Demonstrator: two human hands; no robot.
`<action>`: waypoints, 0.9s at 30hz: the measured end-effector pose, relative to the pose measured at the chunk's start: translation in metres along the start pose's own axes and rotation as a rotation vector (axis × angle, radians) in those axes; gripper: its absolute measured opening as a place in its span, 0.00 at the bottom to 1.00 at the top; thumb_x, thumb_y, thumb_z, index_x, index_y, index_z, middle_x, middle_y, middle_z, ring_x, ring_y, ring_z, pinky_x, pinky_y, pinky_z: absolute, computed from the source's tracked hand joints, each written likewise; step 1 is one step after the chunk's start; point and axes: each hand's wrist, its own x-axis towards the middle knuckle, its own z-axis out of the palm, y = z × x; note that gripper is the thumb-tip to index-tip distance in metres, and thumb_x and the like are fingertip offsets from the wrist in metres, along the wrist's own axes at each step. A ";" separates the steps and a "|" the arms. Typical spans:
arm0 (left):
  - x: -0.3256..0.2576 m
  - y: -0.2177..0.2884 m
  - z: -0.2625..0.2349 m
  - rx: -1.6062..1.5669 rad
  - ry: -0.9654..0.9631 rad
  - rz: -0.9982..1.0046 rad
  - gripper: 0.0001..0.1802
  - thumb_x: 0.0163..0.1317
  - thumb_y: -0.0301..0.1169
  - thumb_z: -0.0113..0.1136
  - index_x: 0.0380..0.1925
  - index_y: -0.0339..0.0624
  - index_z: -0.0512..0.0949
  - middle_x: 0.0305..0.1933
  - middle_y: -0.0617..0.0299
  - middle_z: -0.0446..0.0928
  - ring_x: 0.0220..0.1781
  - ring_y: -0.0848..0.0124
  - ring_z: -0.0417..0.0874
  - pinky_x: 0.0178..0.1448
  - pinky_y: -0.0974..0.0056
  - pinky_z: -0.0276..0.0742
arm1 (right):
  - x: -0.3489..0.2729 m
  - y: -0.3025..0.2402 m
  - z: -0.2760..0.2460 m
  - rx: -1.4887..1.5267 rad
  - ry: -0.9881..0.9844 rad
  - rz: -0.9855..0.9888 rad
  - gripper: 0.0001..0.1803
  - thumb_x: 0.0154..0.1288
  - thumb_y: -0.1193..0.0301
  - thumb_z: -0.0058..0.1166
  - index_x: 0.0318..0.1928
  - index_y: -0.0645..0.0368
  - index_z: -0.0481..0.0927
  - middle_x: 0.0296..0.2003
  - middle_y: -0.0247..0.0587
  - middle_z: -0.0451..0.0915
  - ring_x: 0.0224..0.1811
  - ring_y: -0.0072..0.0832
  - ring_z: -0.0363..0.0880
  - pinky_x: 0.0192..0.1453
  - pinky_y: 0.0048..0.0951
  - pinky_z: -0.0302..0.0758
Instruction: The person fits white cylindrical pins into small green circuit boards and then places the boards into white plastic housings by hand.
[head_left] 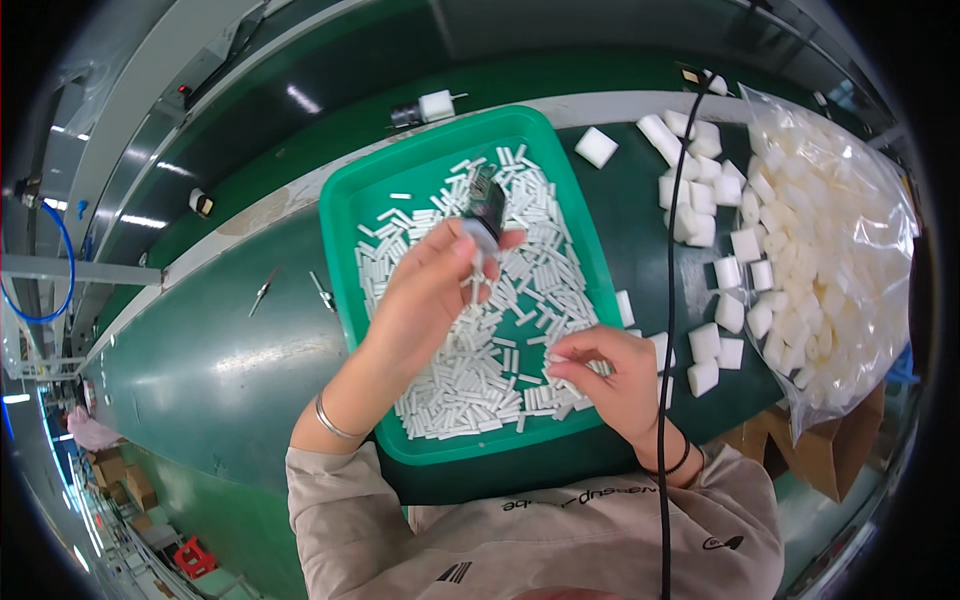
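My left hand [430, 285] is raised over the tray, closed around a dark cylindrical part [487, 205] with a pale round end. The part is tilted and a little blurred. A thin white piece sticks out below its pale end, between my fingers. Over the tray's near right side, my right hand [615, 375] has thumb and fingertips pinched together on a small white tube [556, 358], of which little shows. Beneath both hands lies a green plastic tray [340, 260], covered with many loose short white tubes [450, 400].
White foam blocks [703, 345] lie to the right, beside a clear bag [840, 260] full of them. A black cable [672, 300] hangs across the right side. Two thin metal pieces, one a rod [263, 292], lie left of the tray. Beyond it sits a black-and-white assembly [425, 108].
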 end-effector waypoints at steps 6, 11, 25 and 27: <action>-0.016 -0.028 0.007 0.044 0.006 0.087 0.11 0.53 0.20 0.56 0.35 0.40 0.67 0.46 0.53 0.74 0.32 0.78 0.75 0.35 0.73 0.71 | -0.003 -0.004 0.001 0.232 0.007 -0.016 0.09 0.49 0.80 0.58 0.34 0.65 0.79 0.28 0.43 0.79 0.28 0.24 0.79 0.32 0.19 0.75; -0.021 -0.031 0.006 -0.032 0.020 0.211 0.16 0.50 0.16 0.57 0.36 0.41 0.64 0.47 0.50 0.72 0.38 0.68 0.80 0.34 0.70 0.77 | -0.005 -0.006 0.005 0.204 -0.003 0.030 0.09 0.48 0.83 0.58 0.33 0.67 0.79 0.29 0.44 0.79 0.29 0.24 0.79 0.32 0.19 0.75; -0.024 -0.040 0.011 0.082 -0.035 0.272 0.19 0.44 0.10 0.59 0.35 0.36 0.66 0.38 0.59 0.70 0.44 0.73 0.74 0.44 0.67 0.78 | -0.005 -0.003 0.014 0.303 -0.026 0.095 0.08 0.50 0.80 0.58 0.33 0.66 0.78 0.31 0.43 0.80 0.29 0.21 0.79 0.31 0.18 0.75; -0.025 -0.043 0.009 0.094 -0.039 0.287 0.19 0.43 0.10 0.59 0.35 0.36 0.66 0.38 0.59 0.70 0.43 0.73 0.74 0.44 0.67 0.77 | -0.005 -0.002 0.016 0.278 -0.043 0.088 0.08 0.50 0.80 0.58 0.33 0.67 0.78 0.31 0.43 0.80 0.29 0.22 0.79 0.31 0.18 0.75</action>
